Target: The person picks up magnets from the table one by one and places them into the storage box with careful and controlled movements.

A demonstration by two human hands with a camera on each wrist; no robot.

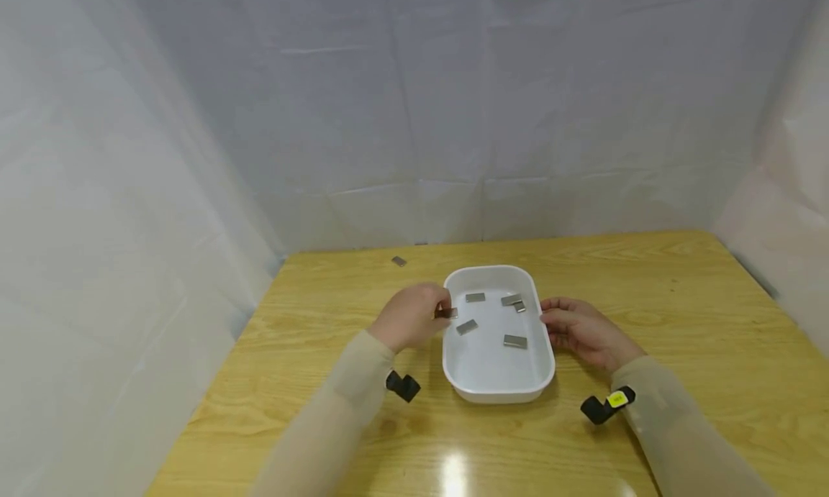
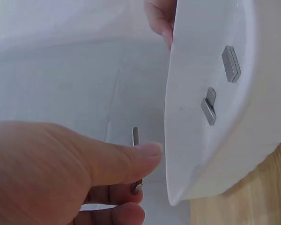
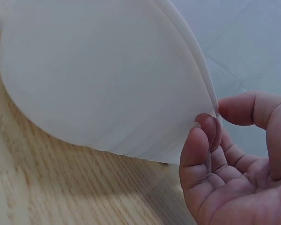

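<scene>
A white plastic tub (image 1: 497,395) stands on the table, with several small flat silvery metal blocks (image 1: 515,342) lying apart on its floor. At its left rim, my left hand (image 1: 414,316) pinches one more flat metal block (image 2: 136,136) between thumb and fingers. In the left wrist view that block is edge-on, partly covered by the thumb, just outside the tub wall (image 2: 192,93). My right hand (image 1: 586,331) grips the tub's right rim, thumb on the rim and fingers curled against the outer wall (image 3: 98,84).
Another small metal piece (image 1: 399,261) lies on the wooden table (image 1: 298,324) near its back edge, left of the tub. White sheeting (image 1: 427,123) hangs behind the table and along both sides. Dark wrist mounts (image 1: 403,386) stick out from both sleeves.
</scene>
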